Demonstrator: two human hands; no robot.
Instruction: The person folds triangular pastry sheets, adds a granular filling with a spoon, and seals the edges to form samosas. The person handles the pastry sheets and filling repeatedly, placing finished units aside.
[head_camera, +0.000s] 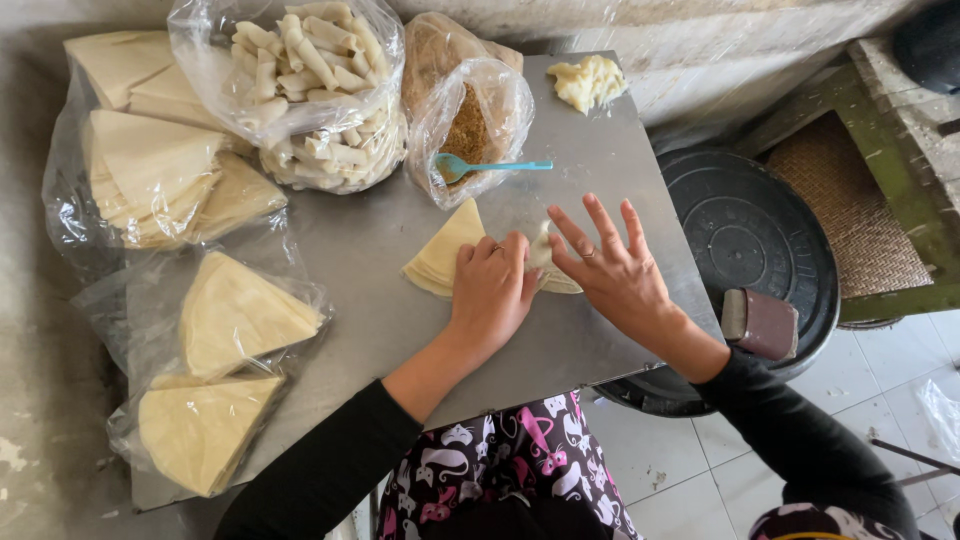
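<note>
Pale dough is under both your hands now. Your left hand (492, 290) is curled, fingers bent down, and it presses on the wrapper you are rolling (545, 262), which lies on the steel table (380, 320) just in front of you, touching the stack of wrappers (445, 250). Your right hand (612, 262) is flat and wide open, fingers spread, holding nothing; only its fingertips touch the right end of the roll.

To do this step well, I think: keep the left fingers tight on the roll so the filling does not slip out, & use the right palm w/ even, light pressure. Too much force may tear the thin sheet. Keep the roll apart from the stack edge, otherwise the next sheet can lift w/ it.

Containers, going outward:
- Small clear bag (470, 120) beyond the stack, open, w/ brown crumbly filling and a teal plastic spoon (480, 166) resting in it.
- Big clear bag (310, 90) at the far side, full of finished pale rolls.
- Open plastic bags (150, 170) at far left w/ folded wrapper stacks; two more folded stacks on plastic (225, 370) at near left.
- Lump of white paste (588, 80) lies bare on the far right corner of the table, in no container.

Right of the table a black round lid (750, 240) carries a brown block (760, 322).
</note>
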